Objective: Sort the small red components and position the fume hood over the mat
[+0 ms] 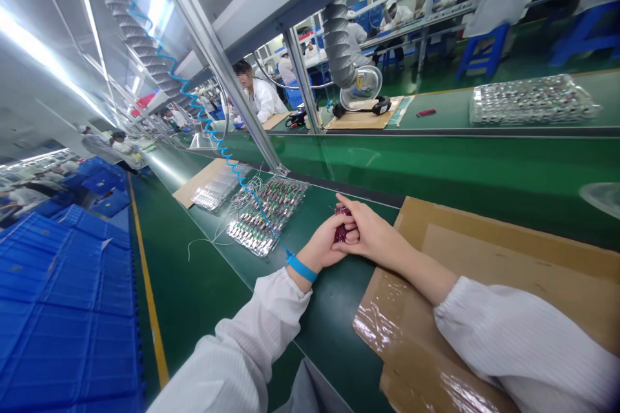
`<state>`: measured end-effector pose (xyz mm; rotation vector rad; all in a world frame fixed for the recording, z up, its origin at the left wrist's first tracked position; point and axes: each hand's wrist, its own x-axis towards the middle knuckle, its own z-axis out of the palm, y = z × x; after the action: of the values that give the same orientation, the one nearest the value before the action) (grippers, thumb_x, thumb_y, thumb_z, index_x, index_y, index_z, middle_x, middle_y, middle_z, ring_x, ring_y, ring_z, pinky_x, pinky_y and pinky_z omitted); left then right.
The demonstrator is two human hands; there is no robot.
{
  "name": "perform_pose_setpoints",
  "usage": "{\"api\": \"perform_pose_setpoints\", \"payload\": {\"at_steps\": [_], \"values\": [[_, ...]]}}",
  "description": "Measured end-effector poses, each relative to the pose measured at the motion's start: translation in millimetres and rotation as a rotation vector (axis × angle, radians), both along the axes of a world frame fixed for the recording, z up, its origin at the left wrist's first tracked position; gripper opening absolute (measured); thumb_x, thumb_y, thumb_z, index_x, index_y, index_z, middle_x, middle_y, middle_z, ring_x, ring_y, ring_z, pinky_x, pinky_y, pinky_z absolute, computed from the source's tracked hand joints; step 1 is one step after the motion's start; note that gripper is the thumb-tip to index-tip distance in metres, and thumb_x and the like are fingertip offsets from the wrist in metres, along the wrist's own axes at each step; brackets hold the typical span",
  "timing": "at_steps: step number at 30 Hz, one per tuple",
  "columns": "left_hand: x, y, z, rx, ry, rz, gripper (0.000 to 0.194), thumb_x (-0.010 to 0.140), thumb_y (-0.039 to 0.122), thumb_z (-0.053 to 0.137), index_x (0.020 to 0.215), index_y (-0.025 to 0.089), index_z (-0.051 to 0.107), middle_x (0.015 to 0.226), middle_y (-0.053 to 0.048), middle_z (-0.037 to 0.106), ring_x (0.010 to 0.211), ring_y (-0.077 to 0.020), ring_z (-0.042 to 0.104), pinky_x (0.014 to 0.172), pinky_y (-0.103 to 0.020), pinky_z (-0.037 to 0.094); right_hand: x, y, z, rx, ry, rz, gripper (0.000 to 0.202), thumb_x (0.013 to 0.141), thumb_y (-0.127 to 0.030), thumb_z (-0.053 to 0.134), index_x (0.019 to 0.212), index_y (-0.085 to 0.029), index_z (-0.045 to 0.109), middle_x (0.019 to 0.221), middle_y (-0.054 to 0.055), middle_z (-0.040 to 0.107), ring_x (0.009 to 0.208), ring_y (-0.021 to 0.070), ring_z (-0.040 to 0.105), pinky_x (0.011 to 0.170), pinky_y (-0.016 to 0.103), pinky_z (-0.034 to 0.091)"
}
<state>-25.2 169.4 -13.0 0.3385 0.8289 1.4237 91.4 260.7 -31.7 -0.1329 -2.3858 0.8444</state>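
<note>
In the head view my left hand [325,242], with a blue wrist strap [301,268], is closed around a bundle of small dark red, shiny pieces [341,222] with thin ends sticking out. What exactly these pieces are cannot be made out. My right hand [371,232] presses against the same bundle from the other side, its fingers curled and partly hidden. Both hands are above the green bench, beside a brown cardboard sheet [436,264]. To their left lies a clear tray of small metal and green parts [264,219], with loose white wires [247,195] over it.
A second clear tray [220,187] rests on cardboard farther left. From the strap, a coiled blue cord [208,126] runs upward past a metal post [232,77]. Blue crates [62,310] stand left of the bench. Across the green channel are a duct nozzle [361,87] and another filled tray [533,100].
</note>
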Motion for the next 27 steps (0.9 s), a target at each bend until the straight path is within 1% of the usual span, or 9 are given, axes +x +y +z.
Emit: {"api": "perform_pose_setpoints", "payload": {"at_steps": [3,5,8,10,14,20,22,27], "values": [[-0.2,0.5,0.3,-0.014,-0.005,-0.013,0.023,0.085,0.019,0.06,0.066,0.016,0.047,0.054,0.002,0.044,0.037,-0.0063,0.037,0.03,-0.014,0.021,0.3,0.2,-0.1,0.01,0.012,0.012,0.103,0.081,-0.05,0.08,0.161,-0.033,0.017,0.142,0.01,0.053,0.133,0.0317,0.051,0.111,0.051,0.047],[-0.5,0.6,0.1,-0.017,-0.009,-0.028,0.025,0.087,0.021,0.057,0.065,0.016,0.047,0.053,0.001,0.044,0.035,-0.0067,0.036,0.03,-0.015,0.02,0.3,0.2,0.1,0.007,0.02,0.008,0.105,0.08,-0.05,0.08,0.161,-0.033,0.016,0.147,0.011,0.048,0.137,0.0314,0.047,0.113,0.05,0.045],[-0.7,0.5,-0.6,-0.009,-0.013,-0.029,0.027,0.09,0.023,0.054,0.065,0.016,0.047,0.052,0.0,0.044,0.035,-0.0075,0.036,0.03,-0.015,0.023,-0.2,-0.2,-0.3,-0.024,0.013,-0.006,0.112,0.078,-0.052,0.082,0.163,-0.032,0.01,0.155,0.012,0.038,0.143,0.0322,0.041,0.115,0.05,0.044],[-0.6,0.3,-0.9,-0.007,-0.014,-0.02,0.027,0.09,0.023,0.054,0.065,0.016,0.047,0.052,0.001,0.043,0.036,-0.0077,0.037,0.031,-0.015,0.024,-0.6,-0.3,-1.3,-0.045,0.003,-0.008,0.115,0.078,-0.053,0.081,0.163,-0.033,0.008,0.157,0.012,0.036,0.144,0.0326,0.04,0.116,0.051,0.043],[-0.5,-0.3,-0.8,-0.022,-0.011,-0.013,0.026,0.088,0.022,0.058,0.065,0.016,0.047,0.053,0.001,0.042,0.037,-0.0077,0.038,0.031,-0.015,0.023,-0.6,-0.2,-3.3,-0.055,-0.001,0.011,0.114,0.078,-0.053,0.081,0.163,-0.034,0.007,0.155,0.011,0.039,0.143,0.0325,0.042,0.115,0.051,0.044],[-0.8,0.3,-4.1,-0.034,-0.002,0.007,0.025,0.083,0.02,0.062,0.063,0.016,0.047,0.053,0.003,0.041,0.04,-0.0076,0.041,0.035,-0.015,0.029,1.3,-0.2,-1.6,-0.054,0.006,0.052,0.105,0.081,-0.051,0.078,0.162,-0.034,0.013,0.148,0.011,0.043,0.138,0.0312,0.046,0.111,0.049,0.047],[-1.2,0.7,-5.8,-0.026,-0.003,0.013,0.024,0.082,0.02,0.062,0.064,0.015,0.048,0.054,0.002,0.042,0.042,-0.0076,0.042,0.036,-0.015,0.029,1.4,-0.4,-1.1,-0.05,0.006,0.058,0.103,0.083,-0.05,0.078,0.161,-0.034,0.014,0.146,0.01,0.044,0.136,0.0303,0.047,0.112,0.048,0.047],[-2.4,1.0,-8.0,-0.006,-0.012,0.015,0.022,0.081,0.019,0.062,0.063,0.014,0.05,0.054,0.001,0.044,0.044,-0.008,0.043,0.036,-0.015,0.028,0.0,-0.2,-2.2,-0.027,0.02,0.06,0.099,0.083,-0.05,0.077,0.16,-0.035,0.017,0.143,0.01,0.046,0.135,0.0315,0.047,0.112,0.051,0.046]]}}
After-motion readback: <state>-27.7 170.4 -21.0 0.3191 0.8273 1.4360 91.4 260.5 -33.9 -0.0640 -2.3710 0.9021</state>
